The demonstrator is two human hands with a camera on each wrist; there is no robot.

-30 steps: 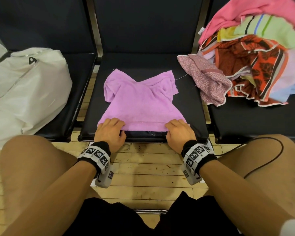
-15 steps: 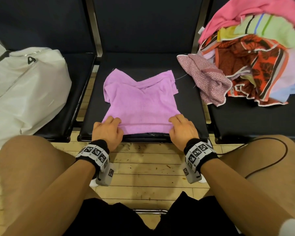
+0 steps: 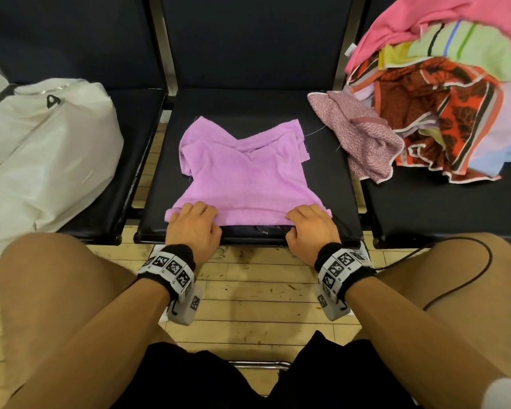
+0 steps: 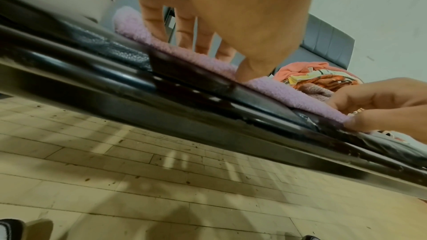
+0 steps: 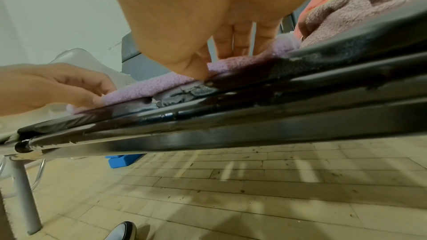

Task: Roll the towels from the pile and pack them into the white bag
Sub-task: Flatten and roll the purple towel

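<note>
Near hem of purple towel (image 3: 245,175) now folded; white bag (image 3: 42,154) zipped, contents hidden

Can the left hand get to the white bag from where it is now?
Probably yes. The left hand grips the purple towel on the middle seat; the white bag lies on the next seat to its left, nothing between them.

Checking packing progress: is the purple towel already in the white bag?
No, the purple towel lies on the middle seat, apart from the white bag.
</note>
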